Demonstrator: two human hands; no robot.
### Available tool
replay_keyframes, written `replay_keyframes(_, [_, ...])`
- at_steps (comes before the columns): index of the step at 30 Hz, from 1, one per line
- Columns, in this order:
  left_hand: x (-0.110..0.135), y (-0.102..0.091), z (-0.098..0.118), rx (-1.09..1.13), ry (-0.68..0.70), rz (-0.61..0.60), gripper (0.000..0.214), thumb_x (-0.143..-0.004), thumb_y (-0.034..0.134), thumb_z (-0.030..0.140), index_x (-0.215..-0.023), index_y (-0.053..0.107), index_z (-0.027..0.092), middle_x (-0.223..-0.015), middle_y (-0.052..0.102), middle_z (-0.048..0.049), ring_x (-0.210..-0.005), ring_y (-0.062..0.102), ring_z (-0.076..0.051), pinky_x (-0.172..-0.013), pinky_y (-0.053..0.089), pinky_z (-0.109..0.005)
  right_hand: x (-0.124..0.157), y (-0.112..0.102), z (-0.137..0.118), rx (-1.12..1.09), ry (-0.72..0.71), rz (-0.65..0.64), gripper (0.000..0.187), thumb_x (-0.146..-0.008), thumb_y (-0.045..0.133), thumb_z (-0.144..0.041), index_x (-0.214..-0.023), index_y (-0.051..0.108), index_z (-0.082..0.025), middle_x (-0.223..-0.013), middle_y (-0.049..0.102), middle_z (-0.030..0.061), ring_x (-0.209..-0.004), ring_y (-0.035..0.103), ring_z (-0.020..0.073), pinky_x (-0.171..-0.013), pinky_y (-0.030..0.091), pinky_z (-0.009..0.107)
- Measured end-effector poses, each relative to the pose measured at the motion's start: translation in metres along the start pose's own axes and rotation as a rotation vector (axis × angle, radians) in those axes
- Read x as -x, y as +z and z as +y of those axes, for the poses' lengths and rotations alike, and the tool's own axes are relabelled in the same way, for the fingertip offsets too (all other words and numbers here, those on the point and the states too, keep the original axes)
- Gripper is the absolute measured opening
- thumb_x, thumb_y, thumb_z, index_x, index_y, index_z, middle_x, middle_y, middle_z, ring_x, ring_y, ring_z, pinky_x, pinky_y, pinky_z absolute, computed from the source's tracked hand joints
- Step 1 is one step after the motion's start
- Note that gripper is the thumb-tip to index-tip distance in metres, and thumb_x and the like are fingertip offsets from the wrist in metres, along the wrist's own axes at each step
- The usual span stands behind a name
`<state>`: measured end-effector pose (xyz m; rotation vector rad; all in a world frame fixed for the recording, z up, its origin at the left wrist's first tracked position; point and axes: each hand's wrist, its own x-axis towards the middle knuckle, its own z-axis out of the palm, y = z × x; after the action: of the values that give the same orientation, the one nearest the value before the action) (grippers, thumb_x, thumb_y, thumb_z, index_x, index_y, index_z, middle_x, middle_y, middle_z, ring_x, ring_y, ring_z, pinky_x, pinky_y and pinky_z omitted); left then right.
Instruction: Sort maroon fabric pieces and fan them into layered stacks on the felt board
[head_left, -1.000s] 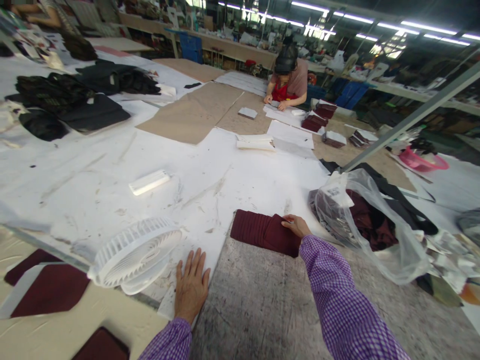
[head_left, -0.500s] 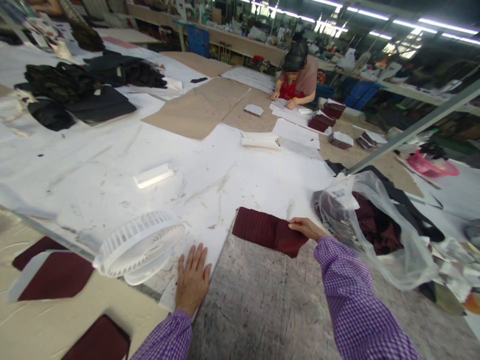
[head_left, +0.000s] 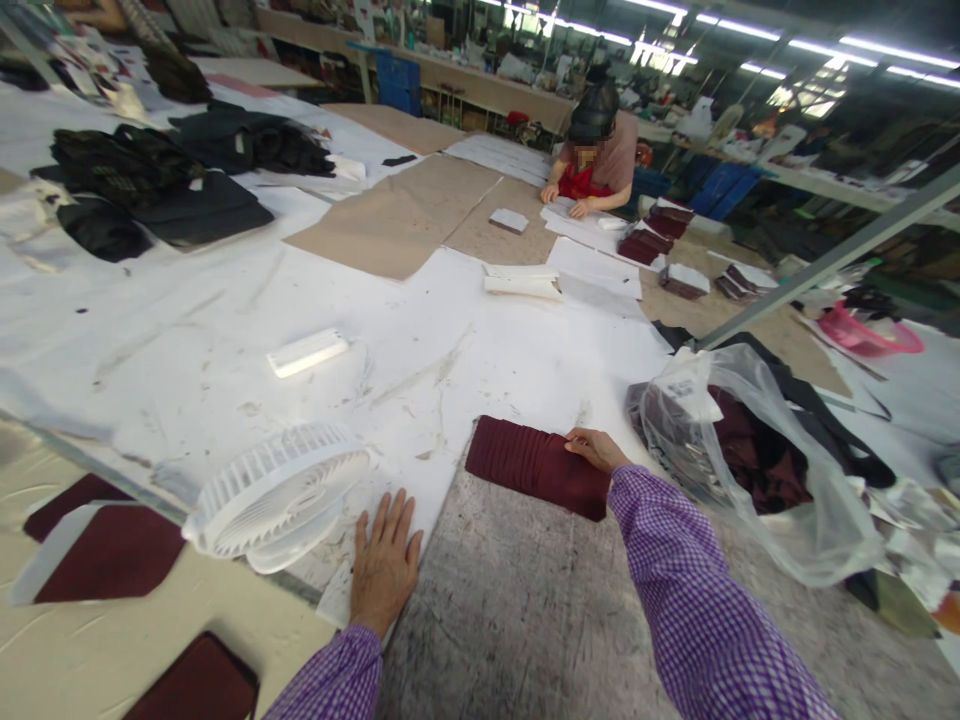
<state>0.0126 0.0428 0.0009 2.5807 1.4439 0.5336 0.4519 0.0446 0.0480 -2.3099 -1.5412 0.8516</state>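
Observation:
Flat on the table edge, with fingers spread, my left hand (head_left: 384, 565) holds nothing. It lies beside a white plastic fan (head_left: 277, 490). My right hand (head_left: 596, 448) pinches the upper edge of a maroon fabric piece (head_left: 574, 480). That piece lies at the right end of an overlapping row of maroon fabric pieces (head_left: 510, 455), fanned out in narrow steps. Under the row is a grey, scuffed board (head_left: 517, 600). My thumb and part of the fingers hide the pinched edge.
A clear plastic bag (head_left: 787, 520) with dark maroon cloth stands right of my right hand. More maroon pieces (head_left: 112, 555) lie at lower left. A white box-like object (head_left: 307, 352) rests on the white table (head_left: 420, 330). Across it a co-worker (head_left: 592, 150) handles paper.
My right hand has moved slightly left along the row's upper edge. The maroon piece at the right end, creased before, now lies flatter. My left hand has stayed in place.

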Motion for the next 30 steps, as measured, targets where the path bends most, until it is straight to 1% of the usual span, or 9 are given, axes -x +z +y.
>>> replay_keyframes(8, [0.0, 0.0, 0.0, 0.01, 0.008, 0.02, 0.048, -0.09, 0.038, 0.026, -0.137, 0.038, 0.016, -0.143, 0.039, -0.01, -0.135, 0.028, -0.028, -0.11, 0.015, -0.054, -0.002, 0.002, 0.0, 0.096, -0.032, -0.005, 0.015, -0.078, 0.055, -0.032, -0.085, 0.066, -0.025, -0.075, 0.067, -0.001, -0.069, 0.059, 0.0167, -0.066, 0.041, 0.026])
replay_keyframes(15, [0.0, 0.0, 0.001, 0.008, 0.003, 0.004, 0.049, -0.09, 0.039, 0.027, -0.138, 0.037, 0.016, -0.143, 0.038, -0.0092, -0.136, 0.027, -0.028, -0.11, 0.015, -0.054, -0.003, 0.001, 0.0, 0.153, -0.072, -0.008, 0.013, -0.079, 0.055, -0.032, -0.084, 0.066, -0.026, -0.074, 0.067, -0.0019, -0.07, 0.059, 0.0169, -0.066, 0.042, 0.026])
replay_keyframes(21, [0.0, 0.002, 0.0, 0.01, -0.001, 0.009, 0.05, -0.09, 0.039, 0.027, -0.139, 0.035, 0.017, -0.144, 0.038, -0.009, -0.136, 0.027, -0.028, -0.111, 0.014, -0.054, 0.001, 0.005, -0.004, 0.23, -0.072, 0.031, 0.012, -0.082, 0.053, -0.029, -0.086, 0.064, -0.026, -0.074, 0.066, -0.0009, -0.069, 0.059, 0.0172, -0.063, 0.041, 0.025])
replay_keyframes(24, [0.0, 0.002, 0.0, 0.004, 0.0, 0.006, 0.049, -0.09, 0.039, 0.027, -0.138, 0.036, 0.017, -0.144, 0.037, -0.0086, -0.136, 0.026, -0.028, -0.111, 0.014, -0.054, 0.006, 0.007, -0.01, 0.284, -0.079, 0.064, 0.013, -0.083, 0.053, -0.027, -0.091, 0.063, -0.025, -0.082, 0.066, 0.0016, -0.075, 0.059, 0.0187, -0.066, 0.041, 0.027])
replay_keyframes(28, [0.0, 0.0, 0.001, -0.012, 0.003, -0.02, 0.049, -0.09, 0.039, 0.027, -0.137, 0.038, 0.015, -0.145, 0.036, -0.0083, -0.137, 0.025, -0.028, -0.111, 0.013, -0.054, 0.011, 0.006, -0.021, 0.35, -0.145, 0.098, 0.03, -0.084, 0.052, -0.02, -0.113, 0.054, -0.025, -0.106, 0.058, 0.0056, -0.091, 0.057, 0.0181, -0.078, 0.042, 0.028])
replay_keyframes(30, [0.0, 0.0, 0.001, -0.012, 0.0, -0.017, 0.049, -0.09, 0.039, 0.027, -0.137, 0.038, 0.015, -0.144, 0.036, -0.0086, -0.136, 0.025, -0.028, -0.111, 0.013, -0.054, 0.01, 0.004, -0.027, 0.386, -0.192, 0.07, 0.034, -0.082, 0.053, -0.016, -0.115, 0.054, -0.025, -0.108, 0.054, 0.0055, -0.096, 0.055, 0.0179, -0.083, 0.041, 0.028])
